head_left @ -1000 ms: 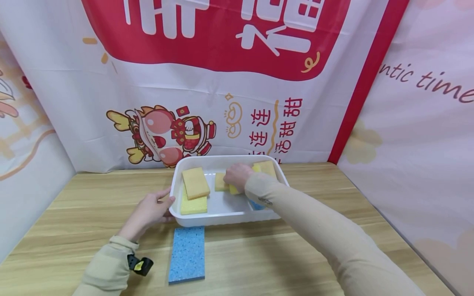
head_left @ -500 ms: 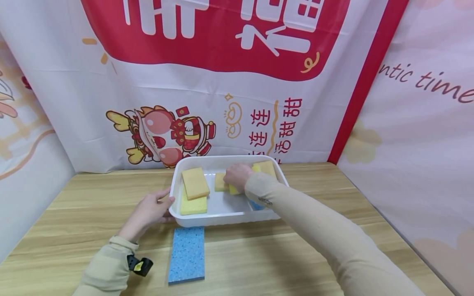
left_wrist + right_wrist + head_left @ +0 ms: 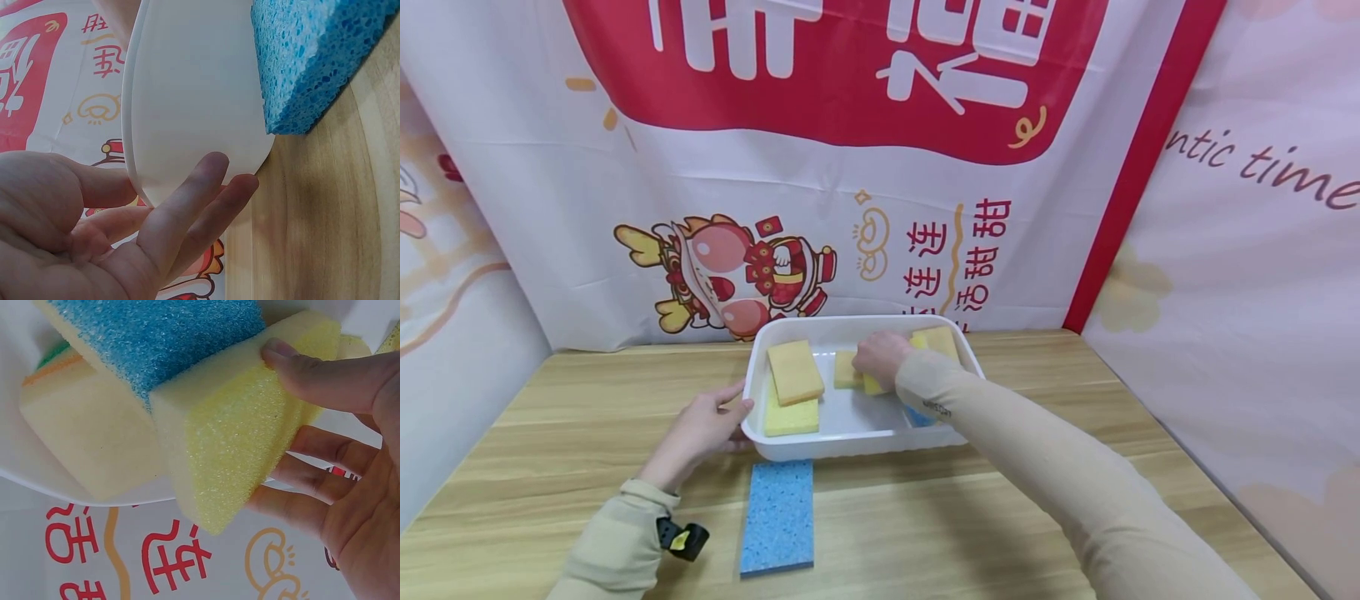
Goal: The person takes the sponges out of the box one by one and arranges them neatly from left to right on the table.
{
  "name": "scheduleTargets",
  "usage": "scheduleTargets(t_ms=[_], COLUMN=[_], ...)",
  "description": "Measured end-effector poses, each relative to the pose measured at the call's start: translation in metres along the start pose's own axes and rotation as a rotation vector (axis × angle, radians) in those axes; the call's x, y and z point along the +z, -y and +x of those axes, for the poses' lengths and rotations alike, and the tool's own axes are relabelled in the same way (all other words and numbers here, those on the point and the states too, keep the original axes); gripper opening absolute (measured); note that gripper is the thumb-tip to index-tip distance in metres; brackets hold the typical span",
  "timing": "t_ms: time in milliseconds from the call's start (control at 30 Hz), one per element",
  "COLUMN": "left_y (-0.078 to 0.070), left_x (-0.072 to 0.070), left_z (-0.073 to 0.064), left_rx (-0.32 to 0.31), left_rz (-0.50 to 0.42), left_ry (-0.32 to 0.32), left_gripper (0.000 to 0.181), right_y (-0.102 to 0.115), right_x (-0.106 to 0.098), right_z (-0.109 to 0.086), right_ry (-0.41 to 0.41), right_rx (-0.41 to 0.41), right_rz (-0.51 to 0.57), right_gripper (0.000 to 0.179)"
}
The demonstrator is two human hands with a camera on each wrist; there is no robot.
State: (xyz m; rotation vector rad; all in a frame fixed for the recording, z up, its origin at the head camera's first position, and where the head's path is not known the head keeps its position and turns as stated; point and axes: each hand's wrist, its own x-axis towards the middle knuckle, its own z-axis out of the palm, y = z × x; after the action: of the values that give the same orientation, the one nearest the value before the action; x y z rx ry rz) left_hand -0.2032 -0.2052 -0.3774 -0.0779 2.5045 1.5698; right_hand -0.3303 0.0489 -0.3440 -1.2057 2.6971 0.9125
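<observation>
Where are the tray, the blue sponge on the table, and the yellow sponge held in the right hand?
Tray (image 3: pixel 850 448): head view, on its near wall.
Blue sponge (image 3: pixel 777 518): head view, middle of its top face.
Yellow sponge (image 3: pixel 234 440): right wrist view, on its coarse yellow face.

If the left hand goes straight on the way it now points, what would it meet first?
The white tray, at once: the left hand seems to touch its side wall, though exact contact is hard to judge.

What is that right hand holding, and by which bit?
The right hand grips a yellow-and-cream, rectangular foam sponge by opposite edges: thumb on one, fingers along the other.
</observation>
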Motion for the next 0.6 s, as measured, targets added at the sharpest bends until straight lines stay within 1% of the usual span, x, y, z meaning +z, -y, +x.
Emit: scheduleTargets(t_ms=[267, 433, 533, 600], left_y=[0.0, 0.0, 0.0, 0.001], left_x=[0.001, 0.001, 0.0, 0.0], left_z=[0.001, 0.003, 0.004, 0.004], left_rx=[-0.003, -0.031, -0.041, -0.033], left_rz=[-0.013, 0.009, 0.021, 0.016], left_ry=[-0.012, -0.017, -0.016, -0.011], left_gripper=[0.058, 0.058, 0.059, 0.06], right_y=[-0.004, -0.008, -0.011, -0.014], right_x=[0.001, -0.003, -0.007, -0.01], right_z=[-0.002, -0.004, -0.007, -0.009], right_ry=[-0.017, -0.053, -0.079, -0.096], right_rx=[-0.009, -0.021, -0.021, -0.018], right_rz=[0.035, 0.066, 0.086, 0.098], right_gripper=[0.026, 0.026, 0.031, 0.036])
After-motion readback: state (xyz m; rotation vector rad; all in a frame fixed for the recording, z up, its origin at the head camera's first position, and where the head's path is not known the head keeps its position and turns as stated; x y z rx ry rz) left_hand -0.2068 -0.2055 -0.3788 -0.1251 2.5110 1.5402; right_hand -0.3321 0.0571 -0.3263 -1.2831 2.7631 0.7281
